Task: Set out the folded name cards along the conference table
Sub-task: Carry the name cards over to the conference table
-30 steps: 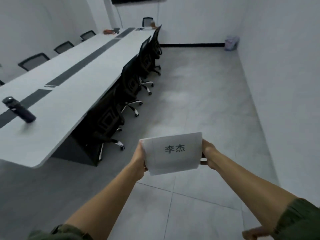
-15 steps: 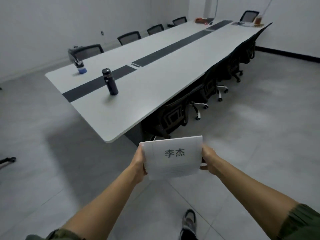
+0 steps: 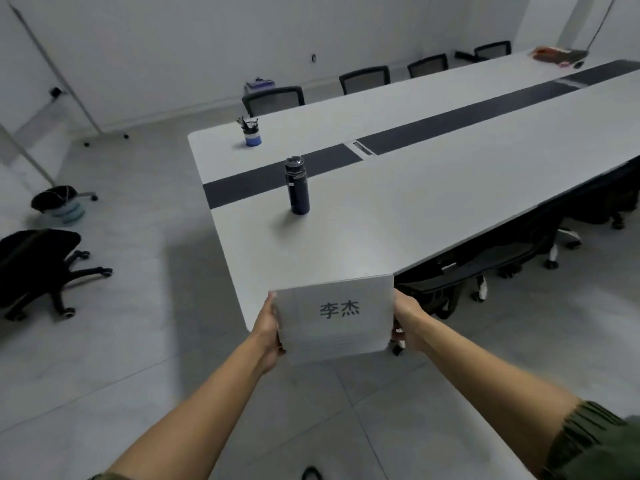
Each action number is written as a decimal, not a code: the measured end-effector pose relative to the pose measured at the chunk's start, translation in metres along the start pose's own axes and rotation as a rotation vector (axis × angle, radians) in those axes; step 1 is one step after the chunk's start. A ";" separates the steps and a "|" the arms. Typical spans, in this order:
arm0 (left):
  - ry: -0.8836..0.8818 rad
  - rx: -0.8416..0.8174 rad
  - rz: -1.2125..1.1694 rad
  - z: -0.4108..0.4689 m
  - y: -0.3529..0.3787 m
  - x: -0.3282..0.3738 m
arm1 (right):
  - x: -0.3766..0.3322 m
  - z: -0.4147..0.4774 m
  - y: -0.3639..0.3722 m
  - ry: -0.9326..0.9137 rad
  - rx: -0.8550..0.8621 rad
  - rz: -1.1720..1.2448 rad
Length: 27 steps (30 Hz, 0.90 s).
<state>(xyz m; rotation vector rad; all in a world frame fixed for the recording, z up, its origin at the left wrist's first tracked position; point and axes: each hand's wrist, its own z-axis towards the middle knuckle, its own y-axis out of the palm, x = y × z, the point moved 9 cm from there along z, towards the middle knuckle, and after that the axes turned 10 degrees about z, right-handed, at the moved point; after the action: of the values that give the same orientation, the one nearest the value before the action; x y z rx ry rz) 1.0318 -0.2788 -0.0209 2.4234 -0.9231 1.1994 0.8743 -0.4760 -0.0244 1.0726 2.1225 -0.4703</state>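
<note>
name cards held at the near corner of the counter, none set out yet

the stack of name cards (image 3: 334, 320) is held off the floor between the left grip (image 3: 269, 323) and the right grip (image 3: 407, 320), each wrapped round one short edge, printed face up, long axis running left to right. the counter (image 3: 433, 209) begins just beyond the stack and runs away to the far right, so a first placing looks like a short reach forward. the right grip is nearer the tucked-in chairs (image 3: 485, 268) on that side. a dark bottle (image 3: 297, 185) and, beyond it, a pen cup (image 3: 252, 133) stand on the near end. the fingers under the stack are hidden, the card count and folds cannot be made out, and the counter's far end is cut off.
</note>
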 end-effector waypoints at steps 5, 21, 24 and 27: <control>-0.048 0.008 0.022 0.075 -0.019 0.030 | -0.042 0.070 0.034 0.000 -0.008 -0.043; -0.165 -0.025 0.093 0.278 -0.033 0.130 | -0.151 0.220 0.088 0.083 0.059 0.017; -0.210 0.000 0.064 0.298 -0.026 0.127 | -0.160 0.248 0.085 0.104 0.063 0.007; -0.230 0.032 0.027 0.311 -0.024 0.126 | -0.167 0.273 0.087 0.122 0.031 -0.003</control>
<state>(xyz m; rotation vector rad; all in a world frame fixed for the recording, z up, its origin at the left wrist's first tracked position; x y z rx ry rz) 1.2934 -0.4699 -0.1125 2.6230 -1.0095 0.9636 1.1290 -0.6772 -0.0917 1.1417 2.2305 -0.4513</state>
